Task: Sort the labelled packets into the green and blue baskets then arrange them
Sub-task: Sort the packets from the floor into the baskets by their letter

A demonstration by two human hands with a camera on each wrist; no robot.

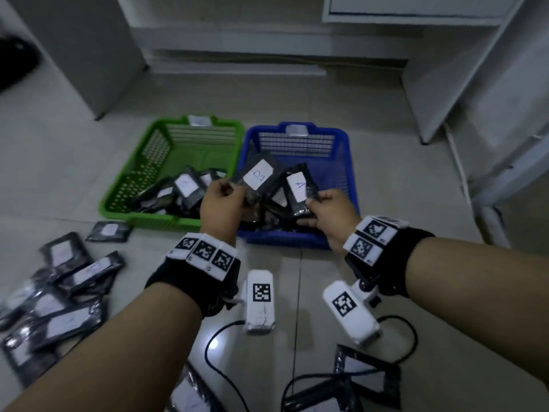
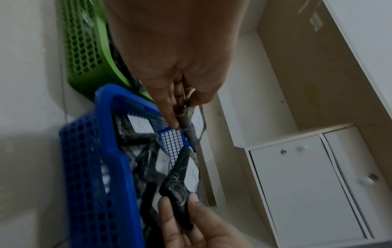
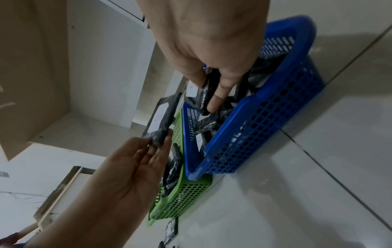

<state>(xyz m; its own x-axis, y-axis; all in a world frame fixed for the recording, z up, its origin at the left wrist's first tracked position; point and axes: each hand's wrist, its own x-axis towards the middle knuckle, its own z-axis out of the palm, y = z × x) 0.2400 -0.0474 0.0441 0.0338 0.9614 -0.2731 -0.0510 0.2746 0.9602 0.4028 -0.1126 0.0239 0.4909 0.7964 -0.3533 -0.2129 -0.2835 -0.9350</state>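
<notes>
We pinch the B packet [image 1: 258, 177] in our left hand [image 1: 221, 205] and the A packet [image 1: 298, 191] in our right hand [image 1: 332, 214], both over the blue basket [image 1: 341, 173] beside the green basket [image 1: 130, 173], so crossing hands risks a mis-sort.

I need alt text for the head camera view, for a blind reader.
Two hands each hold a black labelled packet over the blue basket: left hand packet B, right hand packet A. The green basket sits left; more packets lie on the floor.

Dim, motion-blurred, edge-warped frames
</notes>
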